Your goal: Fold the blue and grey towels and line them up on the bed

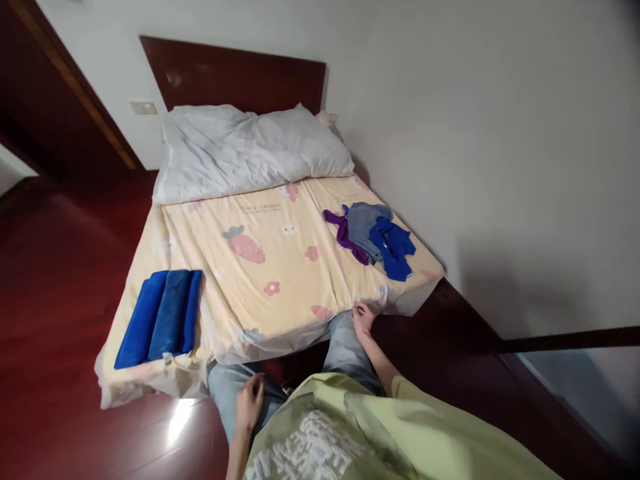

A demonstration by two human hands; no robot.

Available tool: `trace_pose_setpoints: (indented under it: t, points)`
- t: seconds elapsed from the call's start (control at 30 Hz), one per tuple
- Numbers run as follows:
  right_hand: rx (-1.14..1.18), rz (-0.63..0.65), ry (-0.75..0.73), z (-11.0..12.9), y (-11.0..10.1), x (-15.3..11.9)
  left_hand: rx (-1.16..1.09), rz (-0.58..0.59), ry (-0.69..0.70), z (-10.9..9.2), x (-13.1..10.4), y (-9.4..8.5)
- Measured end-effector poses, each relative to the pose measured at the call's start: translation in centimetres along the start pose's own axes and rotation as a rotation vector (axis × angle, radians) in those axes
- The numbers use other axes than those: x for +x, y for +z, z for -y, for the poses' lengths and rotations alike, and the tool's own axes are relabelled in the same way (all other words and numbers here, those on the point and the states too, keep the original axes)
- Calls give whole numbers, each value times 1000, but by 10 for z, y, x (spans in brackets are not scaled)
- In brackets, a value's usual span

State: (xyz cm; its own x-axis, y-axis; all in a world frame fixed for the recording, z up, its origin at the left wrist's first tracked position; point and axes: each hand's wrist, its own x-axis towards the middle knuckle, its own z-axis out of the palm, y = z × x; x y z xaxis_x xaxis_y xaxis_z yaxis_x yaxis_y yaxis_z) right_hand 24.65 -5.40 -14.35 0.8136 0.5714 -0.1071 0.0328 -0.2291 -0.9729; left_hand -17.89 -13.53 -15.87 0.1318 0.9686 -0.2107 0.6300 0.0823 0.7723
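My left hand (pixel 250 402) hangs over my left thigh with its fingers curled in, and nothing shows in it. My right hand (pixel 363 320) is by my right knee at the bed's front edge, its fingers also curled and no object visible in them. Beyond it, on the right of the bed, lies a loose heap of cloths: a grey cloth (pixel 364 227), a blue cloth (pixel 395 248) and a purple cloth (pixel 344 233). Folded blue towels (pixel 173 310) lie side by side at the bed's front left corner, well away from both hands.
The bed carries a cream printed sheet (pixel 295 293) that drapes over the front edge. A white quilt or pillow (pixel 255 153) lies against the dark headboard (pixel 240 80). A wall (pixel 500 167) runs along the right; dark red floor (pixel 60 287) lies to the left.
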Motion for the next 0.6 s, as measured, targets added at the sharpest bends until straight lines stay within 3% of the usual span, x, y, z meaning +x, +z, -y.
trace_pose_setpoints:
  t: [0.13, 0.33, 0.47, 0.6]
  points:
    - [-8, -67, -19, -3, -24, 34, 49, 48, 39, -6, 2, 2]
    - [-285, -128, -74, 7, -57, 90, 71, 3, 107, -9, 4, 13]
    - [-333, -100, -134, 23, -63, 128, 90, 55, 45, -14, 4, 10]
    - [-402, -61, -234, 44, -56, 163, 116, 72, -32, -23, 2, 9]
